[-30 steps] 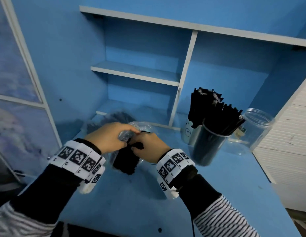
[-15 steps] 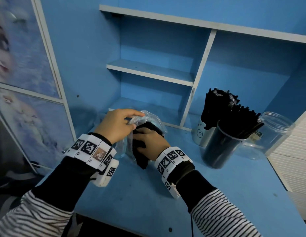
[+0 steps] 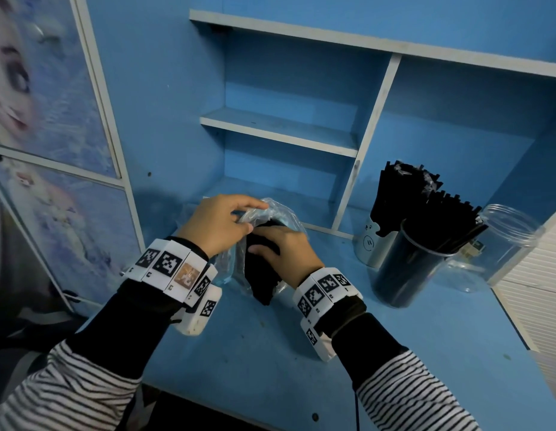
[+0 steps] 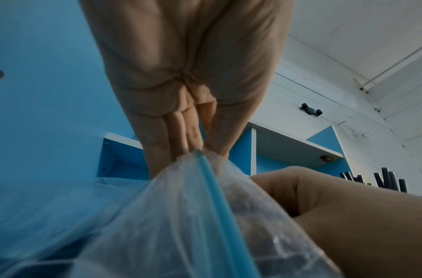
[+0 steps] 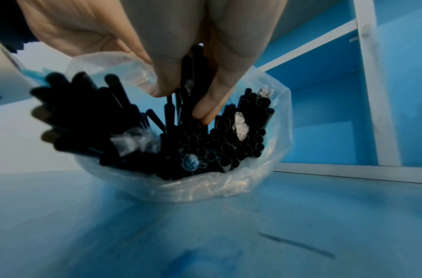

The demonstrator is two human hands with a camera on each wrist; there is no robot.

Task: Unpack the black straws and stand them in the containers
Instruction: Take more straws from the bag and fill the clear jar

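The clear plastic bag [image 3: 272, 213] of black straws [image 5: 200, 143] lay on the blue worktop [image 3: 270, 353], between the two hands. The left hand [image 3: 216, 227] pinched the bag's rim, holding its mouth open. The right hand [image 3: 287, 255] reached inside, fingers [image 5: 205, 107] curled round a bunch of straws, whose long axis seemed to run along the bag. The containers [image 3: 404, 269] stood to the right, nearer the right hand.

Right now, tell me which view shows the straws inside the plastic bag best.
The right wrist view: the bag gapes open, showing straw ends, some gripped by the right hand. The head view shows only a dark bundle; the left wrist view only blurred shapes through plastic pinched by the left hand.
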